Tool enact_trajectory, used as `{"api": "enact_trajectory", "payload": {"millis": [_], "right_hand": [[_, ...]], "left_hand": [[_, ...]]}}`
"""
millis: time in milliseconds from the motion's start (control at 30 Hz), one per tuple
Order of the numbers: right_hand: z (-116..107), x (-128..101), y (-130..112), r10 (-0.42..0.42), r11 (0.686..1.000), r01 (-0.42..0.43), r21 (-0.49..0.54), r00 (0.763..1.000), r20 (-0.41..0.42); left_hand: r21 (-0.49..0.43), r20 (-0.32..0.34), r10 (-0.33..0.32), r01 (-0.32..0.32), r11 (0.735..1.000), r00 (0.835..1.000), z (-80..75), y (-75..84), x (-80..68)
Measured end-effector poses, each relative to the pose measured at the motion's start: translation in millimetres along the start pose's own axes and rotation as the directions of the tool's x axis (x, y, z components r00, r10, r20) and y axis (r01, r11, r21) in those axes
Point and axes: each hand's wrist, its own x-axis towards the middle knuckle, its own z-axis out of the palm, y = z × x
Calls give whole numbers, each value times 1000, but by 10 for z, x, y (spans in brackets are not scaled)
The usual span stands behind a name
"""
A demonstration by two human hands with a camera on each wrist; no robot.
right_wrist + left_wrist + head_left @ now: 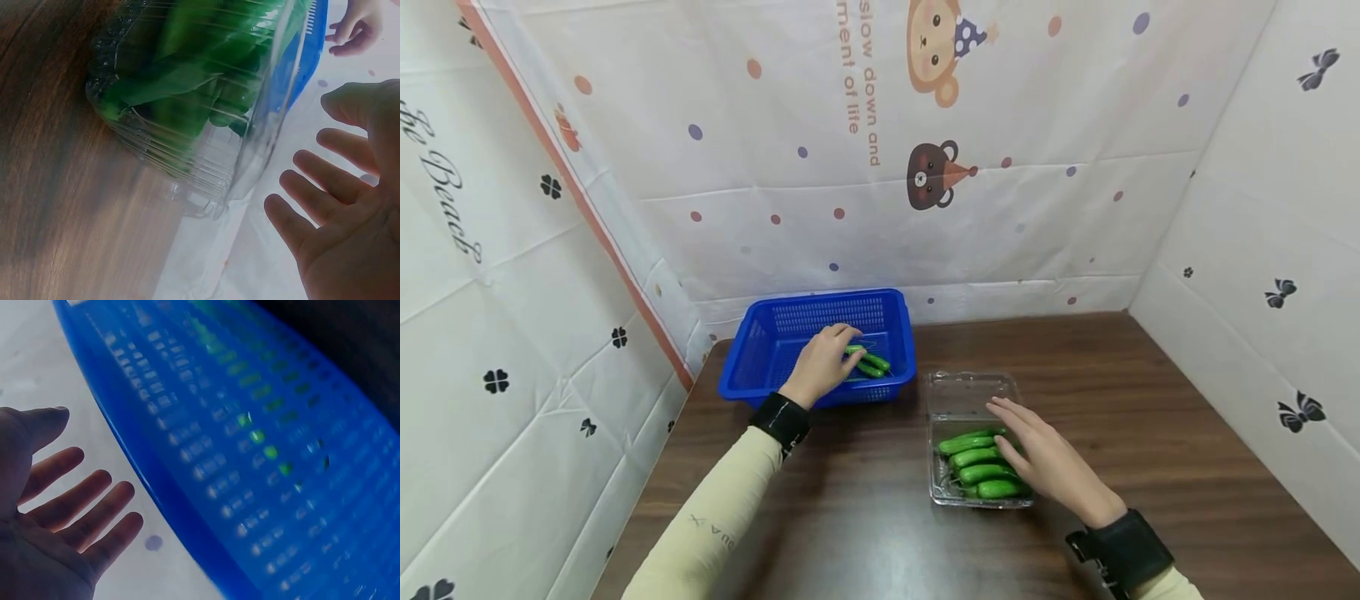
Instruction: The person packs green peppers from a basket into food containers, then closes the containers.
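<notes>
Above the right part of a blue plastic basket (752, 350), my left hand (822, 361) hovers with loosely bent fingers and holds nothing. A few green peppers (872, 365) lie in that basket, partly hidden by the hand. In the left wrist view, the left hand (69, 512) is spread beside the basket wall. My right hand (1052, 458) extends over the right edge of a clear plastic box (936, 492) holding several green peppers (981, 473). The right wrist view shows that hand (350, 194) with fingers apart and nothing in them.
The box's clear lid (970, 393) is folded back toward the wall. Both containers stand on a dark wooden table (850, 525). Printed white cloth (760, 250) hangs behind the table and on both sides, with the basket close to the back cloth.
</notes>
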Motion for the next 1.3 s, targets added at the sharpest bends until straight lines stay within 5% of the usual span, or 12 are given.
{"api": "enact_trajectory", "payload": {"millis": [267, 667, 1067, 1300], "right_hand": [[18, 8, 8, 10, 1000, -10, -9, 1000, 1], [7, 12, 142, 5, 1000, -5, -15, 1000, -5], [-26, -32, 178, -2, 1000, 1, -19, 1000, -31], [-22, -107, 162, 2, 1000, -2, -18, 999, -39]], "left_hand": [[54, 74, -48, 44, 998, 996, 44, -215, 245], [92, 176, -98, 83, 992, 980, 212, -363, 403], [137, 292, -150, 114, 984, 945, 168, -274, 602], [165, 369, -223, 173, 971, 902, 14, -224, 661]]}}
